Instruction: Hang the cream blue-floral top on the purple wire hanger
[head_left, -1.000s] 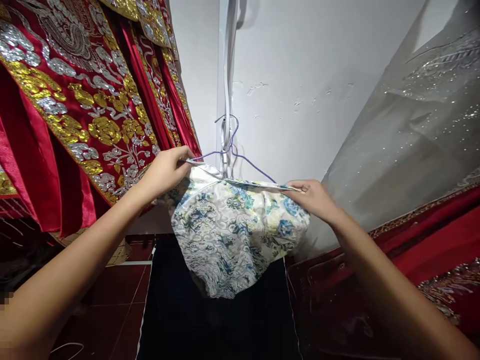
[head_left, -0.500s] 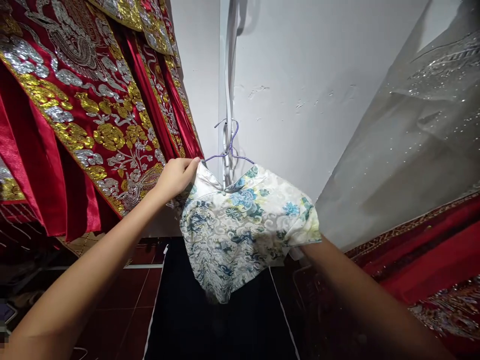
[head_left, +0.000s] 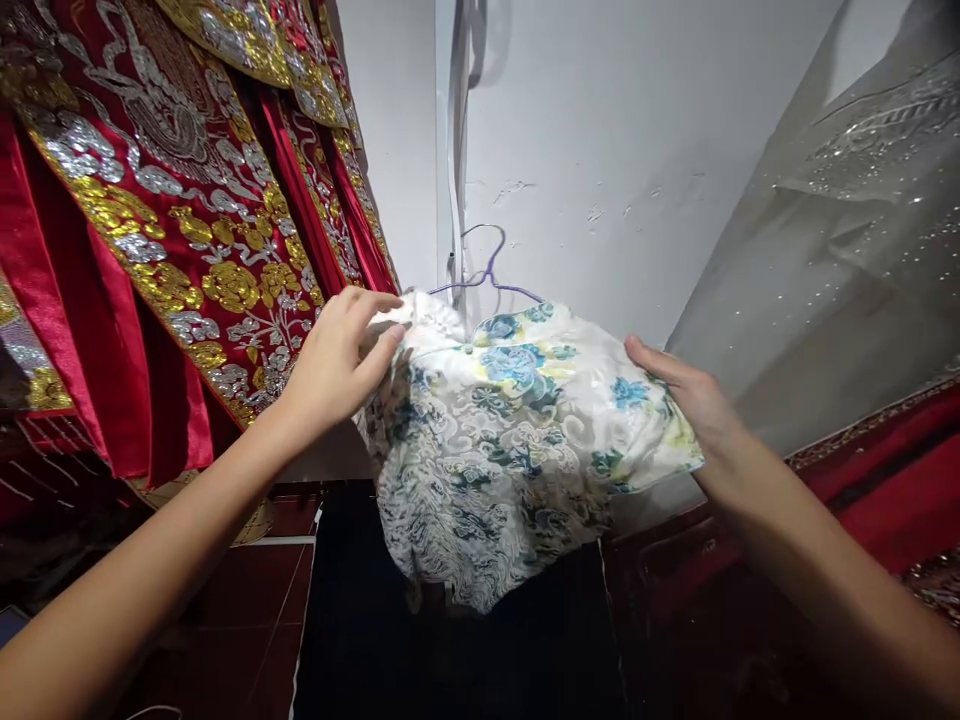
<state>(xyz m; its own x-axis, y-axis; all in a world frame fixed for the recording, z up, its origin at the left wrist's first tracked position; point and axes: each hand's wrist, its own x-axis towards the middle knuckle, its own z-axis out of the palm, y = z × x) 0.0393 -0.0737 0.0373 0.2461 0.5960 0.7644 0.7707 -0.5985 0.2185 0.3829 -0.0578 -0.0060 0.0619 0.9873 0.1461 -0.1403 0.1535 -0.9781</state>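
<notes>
A white brocade garment with blue and yellow flowers [head_left: 517, 440] hangs on a purple wire hanger [head_left: 491, 275] in front of a white wall. My left hand [head_left: 337, 355] pinches the garment's left shoulder between thumb and fingers. My right hand [head_left: 686, 395] rests against the garment's right sleeve edge, fingers stretched out and partly hidden behind the cloth. The hanger's hook sits next to a white cord [head_left: 454, 150] running down the wall.
Red garments with gold and silver embroidery [head_left: 172, 220] hang close on the left. A grey sequinned sheer fabric [head_left: 832, 240] drapes on the right over more red cloth [head_left: 885, 490]. Dark cloth [head_left: 450, 650] hangs below, above red floor tiles [head_left: 247, 620].
The garment now covers both hanger shoulders. My right hand came out from under the sleeve to lie against its edge. My left hand shifted its pinch on the left shoulder.
</notes>
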